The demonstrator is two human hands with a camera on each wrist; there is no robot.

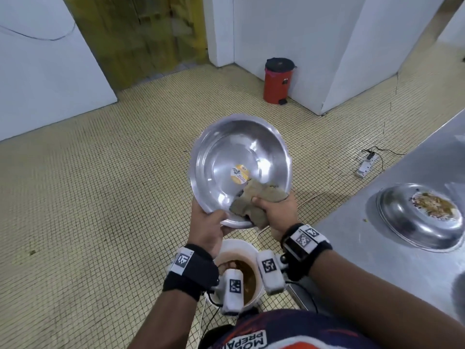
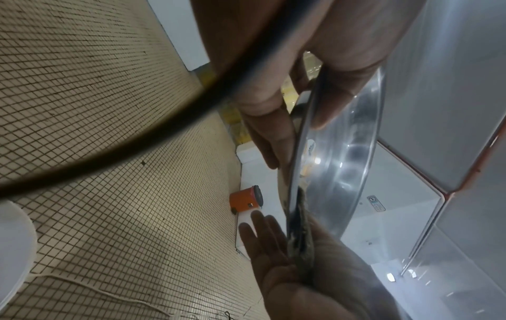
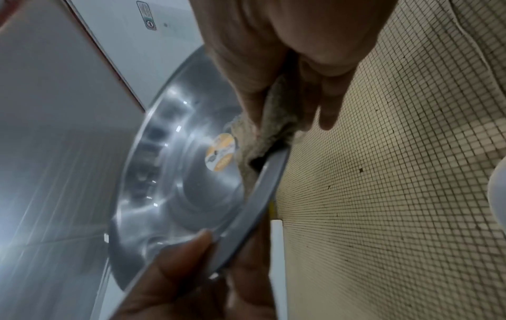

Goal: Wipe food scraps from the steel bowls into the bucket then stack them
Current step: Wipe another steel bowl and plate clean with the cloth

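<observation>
While the left hand (image 1: pixel 208 222) grips the bowl (image 1: pixel 239 157), the right hand (image 1: pixel 276 210) pinches a cloth (image 1: pixel 254 197).

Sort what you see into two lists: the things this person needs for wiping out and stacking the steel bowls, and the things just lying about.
Part of the job:
- steel bowl held by the left hand
- cloth gripped by the right hand
- white bucket below
- dirty bowl on the steel counter

Lying about:
- red pedal bin
- power strip on the floor
</observation>
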